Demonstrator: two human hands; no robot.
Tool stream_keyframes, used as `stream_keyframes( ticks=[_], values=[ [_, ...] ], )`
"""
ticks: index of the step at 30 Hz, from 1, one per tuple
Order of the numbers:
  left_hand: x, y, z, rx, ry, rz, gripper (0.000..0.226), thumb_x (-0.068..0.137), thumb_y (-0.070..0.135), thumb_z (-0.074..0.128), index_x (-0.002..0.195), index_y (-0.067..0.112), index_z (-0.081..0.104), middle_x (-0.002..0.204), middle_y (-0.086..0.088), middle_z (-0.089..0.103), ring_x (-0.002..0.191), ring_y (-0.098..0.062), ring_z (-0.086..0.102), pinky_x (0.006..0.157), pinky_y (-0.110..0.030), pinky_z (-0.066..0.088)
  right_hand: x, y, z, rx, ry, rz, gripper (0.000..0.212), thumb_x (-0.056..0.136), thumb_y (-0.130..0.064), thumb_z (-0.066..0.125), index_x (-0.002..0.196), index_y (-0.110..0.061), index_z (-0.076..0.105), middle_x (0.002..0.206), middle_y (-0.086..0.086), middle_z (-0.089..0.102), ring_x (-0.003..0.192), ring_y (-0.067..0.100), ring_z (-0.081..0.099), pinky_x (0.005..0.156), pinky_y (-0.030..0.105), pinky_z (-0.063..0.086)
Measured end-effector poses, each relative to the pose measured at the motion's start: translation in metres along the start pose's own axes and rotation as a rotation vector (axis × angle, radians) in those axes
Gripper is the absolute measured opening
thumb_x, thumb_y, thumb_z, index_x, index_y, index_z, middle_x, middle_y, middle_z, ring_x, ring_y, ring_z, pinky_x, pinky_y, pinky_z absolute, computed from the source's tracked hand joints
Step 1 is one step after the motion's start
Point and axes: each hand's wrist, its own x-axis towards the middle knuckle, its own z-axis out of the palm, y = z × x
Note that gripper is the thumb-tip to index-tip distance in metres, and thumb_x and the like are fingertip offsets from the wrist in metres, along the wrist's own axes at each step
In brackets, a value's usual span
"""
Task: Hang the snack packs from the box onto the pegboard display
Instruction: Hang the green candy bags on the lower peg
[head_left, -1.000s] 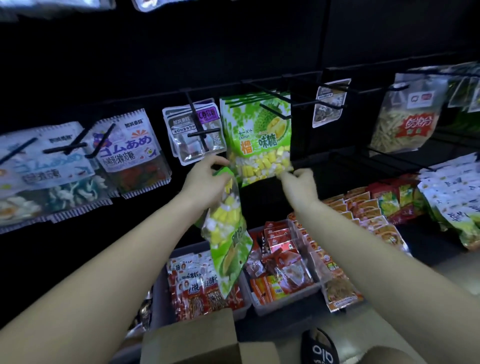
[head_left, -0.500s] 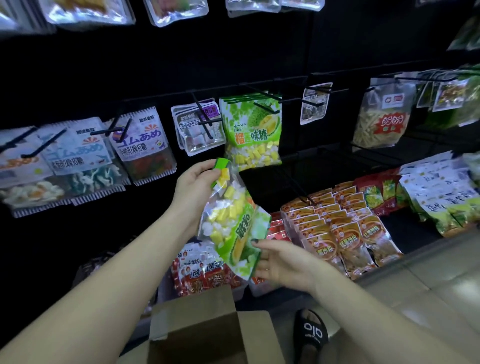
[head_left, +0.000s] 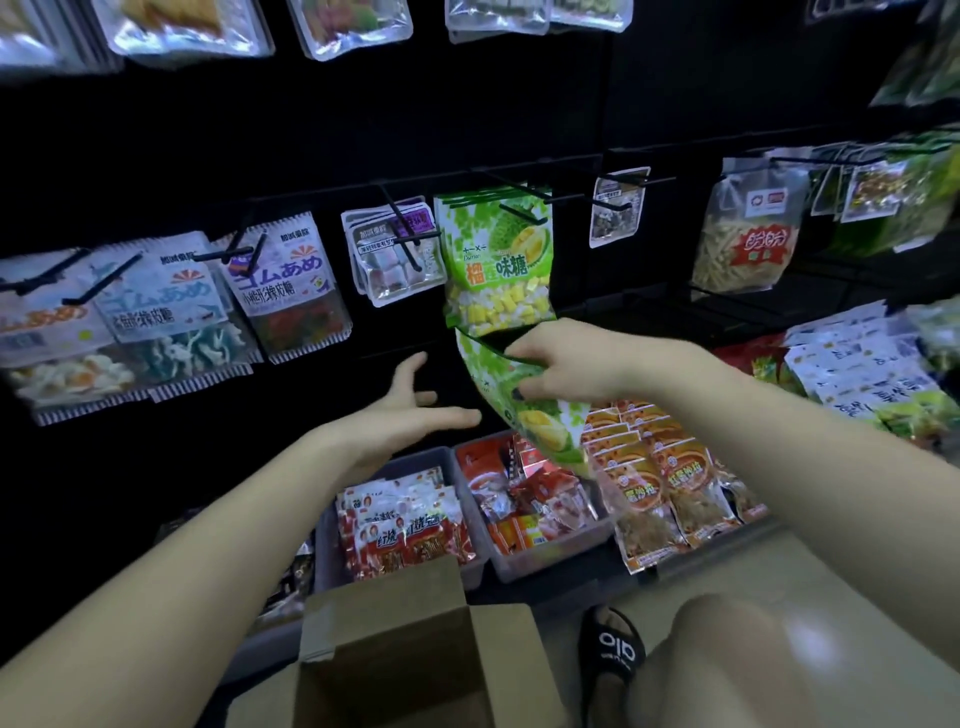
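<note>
— Hands first: what did they do?
— Her right hand pinched the green candy pack just under the same green packs on the peg. Her left hand was spread wide and held nothing.
— And the box?
— The open brown box sat low, near her knee.

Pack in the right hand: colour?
Bright green with a yellow durian picture, seen in the head view: the pack held by the right hand.
</note>
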Motion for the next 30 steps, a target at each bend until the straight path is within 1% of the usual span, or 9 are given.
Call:
stream_keyframes(
  ticks=[2,6,10,13,15,18,23,27,30],
  values=[
    [0.002,0.005,0.010,-0.006,-0.054,0.080,0.105,0.081,0.034,0.089,0.161,0.037,0.020,0.158,-0.002,0.044,0.145,-0.020,0.044,0.109,-0.034,0.040,0.000,-0.005,-0.010,-0.067,-0.054,-0.004,0.020,0.096,-0.022,0.068,0.091,-0.004,0.061,0.082,0.007,0.059,0.076,0.025,0.053,0.064,0.037,0.035],
    [0.004,0.014,0.018,-0.085,-0.061,0.218,0.039,0.092,0.018,0.078,0.129,0.017,0.066,0.122,-0.004,0.077,0.112,-0.025,0.074,0.096,-0.039,0.059,-0.001,0.004,-0.018,0.043,-0.027,0.002,0.014,0.093,-0.020,0.071,0.101,-0.008,0.071,0.102,0.009,0.071,0.096,0.026,0.066,0.086,0.040,0.053],
    [0.001,0.026,0.026,-0.161,0.049,0.307,0.019,0.098,0.020,0.071,0.116,0.015,0.072,0.109,-0.005,0.081,0.098,-0.025,0.078,0.085,-0.039,0.062,-0.001,0.030,-0.018,0.408,0.174,0.061,0.013,0.085,-0.016,0.080,0.091,-0.007,0.073,0.098,0.015,0.074,0.094,0.032,0.071,0.087,0.045,0.057],
    [0.004,0.039,0.030,-0.210,0.125,0.309,0.012,0.101,0.027,0.067,0.107,0.019,0.073,0.100,-0.001,0.082,0.091,-0.022,0.079,0.082,-0.040,0.063,-0.006,0.052,-0.013,0.795,0.277,0.143,0.010,0.088,-0.006,0.077,0.086,-0.011,0.069,0.083,0.000,0.075,0.081,0.018,0.073,0.071,0.030,0.057],
    [0.010,0.046,0.034,-0.249,0.154,0.294,0.011,0.102,0.029,0.066,0.104,0.020,0.074,0.102,-0.004,0.082,0.094,-0.025,0.079,0.089,-0.047,0.063,-0.006,0.062,-0.006,1.029,0.333,0.204,0.012,0.090,-0.004,0.074,0.095,-0.012,0.068,0.090,0.002,0.077,0.085,0.018,0.075,0.071,0.029,0.058],
    [0.020,0.057,0.040,-0.294,0.188,0.293,0.014,0.101,0.032,0.068,0.108,0.022,0.075,0.111,-0.005,0.080,0.104,-0.031,0.076,0.100,-0.057,0.057,0.000,0.070,0.003,1.243,0.424,0.289,0.022,0.095,-0.012,0.070,0.115,-0.006,0.064,0.116,0.019,0.075,0.097,0.027,0.075,0.086,0.037,0.060],
    [0.035,0.076,0.045,-0.335,0.178,0.272,0.029,0.100,0.039,0.068,0.124,0.022,0.071,0.118,-0.003,0.078,0.109,-0.029,0.074,0.103,-0.057,0.055,0.011,0.073,0.009,1.309,0.408,0.197,0.028,0.102,-0.017,0.061,0.129,-0.011,0.067,0.124,0.008,0.075,0.114,0.025,0.072,0.099,0.044,0.056],
    [0.040,0.093,0.045,-0.328,0.201,0.228,0.053,0.089,0.057,0.072,0.131,0.025,0.065,0.136,0.001,0.068,0.126,-0.030,0.064,0.111,-0.059,0.046,0.024,0.076,-0.001,1.303,0.605,0.216,0.027,0.099,-0.010,0.064,0.124,-0.001,0.068,0.119,0.017,0.075,0.110,0.034,0.073,0.098,0.051,0.057],
    [0.046,0.106,0.042,-0.338,0.180,0.139,0.099,0.072,0.075,0.073,0.151,0.022,0.047,0.147,-0.003,0.059,0.125,-0.028,0.064,0.102,-0.054,0.054,0.036,0.079,-0.009,1.266,0.701,0.256,0.028,0.098,-0.013,0.066,0.120,0.004,0.067,0.115,0.023,0.074,0.100,0.035,0.075,0.084,0.045,0.062]
  ],
)
